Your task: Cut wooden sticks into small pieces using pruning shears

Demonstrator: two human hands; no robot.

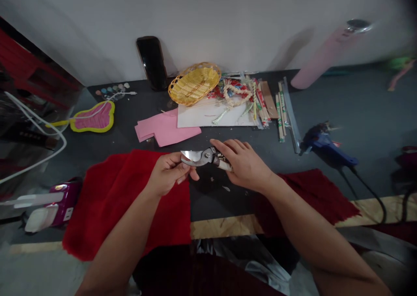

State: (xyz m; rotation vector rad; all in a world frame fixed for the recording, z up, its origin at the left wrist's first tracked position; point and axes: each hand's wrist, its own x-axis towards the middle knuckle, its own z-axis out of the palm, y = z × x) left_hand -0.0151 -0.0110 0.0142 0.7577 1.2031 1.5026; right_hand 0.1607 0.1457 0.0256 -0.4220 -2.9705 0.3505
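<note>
Holding the pruning shears (207, 156) up over the dark bench (208, 205), I have both hands on them as I look through the head camera. My right hand (245, 165) is curled over the handle end, gripping it. My left hand (167, 171) is closed, thumb and fingers pinching the blade end; whether something small sits between those fingertips I cannot tell.

Just beyond the shears lie a folded piece of pink paper (174, 133) and a white board (208, 119). Farther behind the shears, a yellow woven basket (195, 87) tilts at the board's back edge, with a braided ring (227, 97) and wrapped sticks (261, 103) to its right. A phone (152, 61) leans upright on the wall, beyond the shears and to the left.

Nearer than the shears on the left, bright red cloth (107, 196) spreads under my left arm; darker red cloth (316, 192) lies to their right. Well right of the shears rests a blue glue gun (332, 150), and behind it stands a pink bottle (321, 57). Far left of the shears are a yellow-rimmed pink paddle (94, 118) and a purple power block (67, 200).
</note>
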